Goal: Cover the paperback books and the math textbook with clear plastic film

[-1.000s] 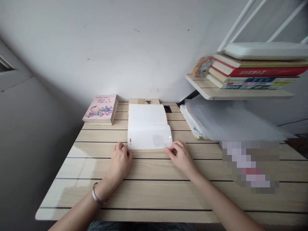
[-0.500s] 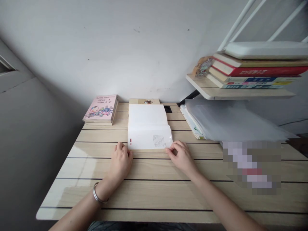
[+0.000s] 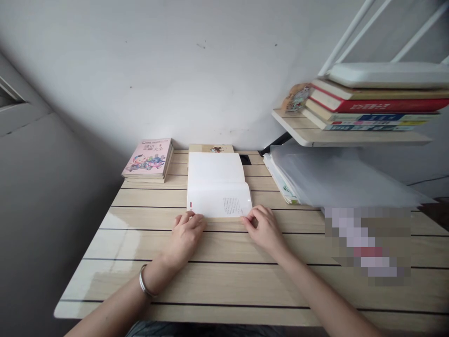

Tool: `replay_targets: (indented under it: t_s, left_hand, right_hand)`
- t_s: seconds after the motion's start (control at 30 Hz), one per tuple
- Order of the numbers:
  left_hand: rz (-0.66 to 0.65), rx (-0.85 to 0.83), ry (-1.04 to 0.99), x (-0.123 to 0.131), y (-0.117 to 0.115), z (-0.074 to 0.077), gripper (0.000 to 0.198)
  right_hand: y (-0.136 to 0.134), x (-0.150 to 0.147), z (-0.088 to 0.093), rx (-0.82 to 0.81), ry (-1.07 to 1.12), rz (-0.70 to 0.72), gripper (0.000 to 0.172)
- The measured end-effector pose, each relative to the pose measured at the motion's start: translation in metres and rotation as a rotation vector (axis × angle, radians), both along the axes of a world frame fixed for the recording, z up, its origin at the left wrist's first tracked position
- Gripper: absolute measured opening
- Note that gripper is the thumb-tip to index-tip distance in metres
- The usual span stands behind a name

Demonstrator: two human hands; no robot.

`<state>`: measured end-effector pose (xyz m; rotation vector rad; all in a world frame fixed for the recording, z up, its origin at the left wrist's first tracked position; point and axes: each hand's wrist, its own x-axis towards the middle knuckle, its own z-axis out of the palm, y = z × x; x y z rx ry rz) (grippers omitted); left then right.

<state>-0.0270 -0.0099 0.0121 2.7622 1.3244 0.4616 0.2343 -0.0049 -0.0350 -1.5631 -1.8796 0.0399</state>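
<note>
An open book with white pages lies on the wooden desk, its near page bearing a small block of text. My left hand, a metal bangle on the wrist, rests on the desk with its fingertips touching the book's near left edge, fingers loosely curled. My right hand pinches the near right corner of the book's page. Another book with a tan cover lies under the far end of the open one.
A stack of books topped by a pink cover sits at the back left. Clear plastic folders lie at the right under a wall shelf carrying stacked books. A blurred patch sits at the right. A wall closes the desk's far side.
My left hand has slid right along the book's near edge, toward the middle. The right hand and the book have stayed put.
</note>
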Motion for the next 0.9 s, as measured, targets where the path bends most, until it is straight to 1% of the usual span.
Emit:
replay_targets:
  t_s: [0.1, 0.2, 0.33, 0.43, 0.67, 0.9]
  left_hand:
    - [-0.064, 0.019, 0.095, 0.003, 0.000, -0.003, 0.027]
    - [-0.078, 0.038, 0.166, 0.008, -0.003, -0.011, 0.036]
    - [-0.080, 0.074, 0.170, 0.011, -0.009, -0.026, 0.045]
    - [-0.038, 0.083, 0.144, 0.011, -0.013, -0.032, 0.047]
    - [-0.019, 0.165, 0.154, 0.008, -0.015, -0.035, 0.050]
    - [-0.003, 0.177, 0.174, 0.011, -0.015, -0.034, 0.045]
  right_hand:
    - [0.000, 0.000, 0.000, -0.006, -0.008, -0.004, 0.024]
    - [0.000, 0.000, 0.000, -0.012, -0.016, 0.005, 0.023]
    - [0.000, 0.000, 0.000, -0.008, -0.026, 0.009, 0.023]
    - [0.000, 0.001, 0.001, -0.015, -0.021, 0.008, 0.022]
    - [-0.002, 0.000, 0.003, -0.016, -0.011, 0.016, 0.024]
    - [-0.002, 0.000, 0.004, -0.015, -0.010, 0.010, 0.023]
